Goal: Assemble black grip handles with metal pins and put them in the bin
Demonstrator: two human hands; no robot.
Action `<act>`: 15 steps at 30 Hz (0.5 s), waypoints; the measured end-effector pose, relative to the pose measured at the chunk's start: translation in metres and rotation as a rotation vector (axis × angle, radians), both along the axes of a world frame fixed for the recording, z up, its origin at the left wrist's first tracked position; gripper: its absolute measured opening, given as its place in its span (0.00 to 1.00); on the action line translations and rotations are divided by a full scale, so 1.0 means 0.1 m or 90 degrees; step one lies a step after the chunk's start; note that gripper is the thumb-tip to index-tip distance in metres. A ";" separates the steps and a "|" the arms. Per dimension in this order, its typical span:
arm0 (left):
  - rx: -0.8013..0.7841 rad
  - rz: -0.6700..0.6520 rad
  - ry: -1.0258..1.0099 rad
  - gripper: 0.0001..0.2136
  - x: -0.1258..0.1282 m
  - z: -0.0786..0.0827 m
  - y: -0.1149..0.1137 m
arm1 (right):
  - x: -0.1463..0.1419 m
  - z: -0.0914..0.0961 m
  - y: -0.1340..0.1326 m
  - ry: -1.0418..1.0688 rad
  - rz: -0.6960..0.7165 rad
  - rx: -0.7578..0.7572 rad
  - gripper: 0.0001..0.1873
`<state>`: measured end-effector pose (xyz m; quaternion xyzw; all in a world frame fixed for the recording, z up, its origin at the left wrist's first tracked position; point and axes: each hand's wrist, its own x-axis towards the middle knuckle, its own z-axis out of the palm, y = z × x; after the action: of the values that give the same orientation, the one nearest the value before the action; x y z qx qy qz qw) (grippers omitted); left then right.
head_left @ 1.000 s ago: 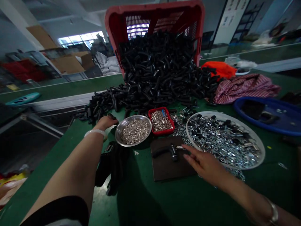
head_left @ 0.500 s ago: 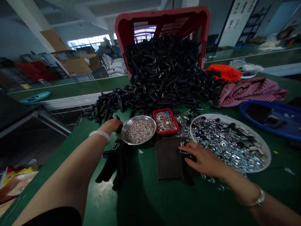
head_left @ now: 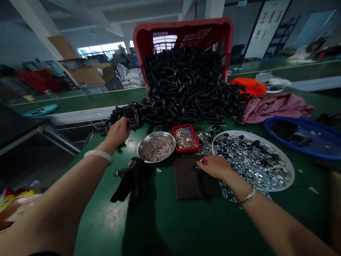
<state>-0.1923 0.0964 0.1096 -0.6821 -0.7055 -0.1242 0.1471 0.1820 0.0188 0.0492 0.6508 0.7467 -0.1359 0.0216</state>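
Note:
My left hand (head_left: 119, 131) is at the left edge of a heap of black plastic handles (head_left: 183, 89), fingers curled round a dark piece, apparently one of the handles. My right hand (head_left: 216, 166) pinches the top end of a black handle (head_left: 199, 183), where a small metal spring shows. That handle lies on a brown square pad (head_left: 185, 179). Between my hands, a few black handles (head_left: 134, 170) with metal fittings lie together on the green table. Small pins fill a round metal bowl (head_left: 157, 160), and longer pins fill a red tray (head_left: 186, 150).
A tipped red crate (head_left: 183, 25) spills the heap forward. On the right stand a white basin (head_left: 291, 170) of nuts and metal parts and a blue basin (head_left: 319, 151). A checked cloth (head_left: 277, 108) and an orange cloth (head_left: 249, 86) lie behind them.
My left hand has moved up and left, from beside the metal bowl to the heap's edge. My right hand has shifted slightly left, its fingers closing at the handle's spring end.

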 end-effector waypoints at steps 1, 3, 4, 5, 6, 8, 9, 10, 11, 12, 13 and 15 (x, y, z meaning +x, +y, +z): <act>0.031 -0.027 -0.051 0.13 0.13 0.06 -0.07 | -0.01 0.00 0.00 0.002 -0.005 0.008 0.22; 0.049 -0.123 -0.128 0.14 0.47 0.15 -0.28 | -0.01 -0.01 0.00 0.026 -0.026 0.025 0.17; 0.023 -0.174 -0.154 0.13 0.66 0.16 -0.41 | -0.01 -0.02 0.00 0.045 -0.037 0.028 0.15; -0.006 -0.218 -0.171 0.13 0.87 0.16 -0.55 | -0.01 -0.02 0.01 0.063 -0.046 0.027 0.15; -0.032 -0.256 -0.188 0.13 1.07 0.14 -0.69 | -0.02 -0.03 0.02 0.077 -0.051 0.020 0.15; -0.091 -0.336 -0.251 0.11 1.42 0.04 -0.98 | -0.03 -0.02 0.07 0.087 -0.054 -0.001 0.19; -0.133 -0.364 -0.296 0.11 1.57 -0.04 -1.11 | -0.04 -0.01 0.10 0.087 -0.052 -0.006 0.20; -0.176 -0.381 -0.353 0.11 1.68 -0.12 -1.23 | -0.05 0.00 0.12 0.087 -0.053 -0.005 0.20; -0.207 -0.383 -0.418 0.11 1.78 -0.22 -1.32 | -0.07 0.00 0.14 0.089 -0.054 0.000 0.19; -0.231 -0.377 -0.495 0.12 1.85 -0.32 -1.40 | -0.08 0.00 0.15 0.095 -0.055 0.011 0.17; -0.263 -0.367 -0.591 0.13 1.90 -0.43 -1.45 | -0.09 0.00 0.14 0.106 -0.055 0.027 0.15; -0.326 -0.280 -0.842 0.15 1.98 -0.62 -1.50 | -0.09 -0.04 0.09 0.145 -0.047 0.070 0.13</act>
<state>0.0061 -0.0541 0.0479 -0.6033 -0.5010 -0.3673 -0.5002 0.1735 0.0273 0.0455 0.6585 0.7260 -0.1686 -0.1042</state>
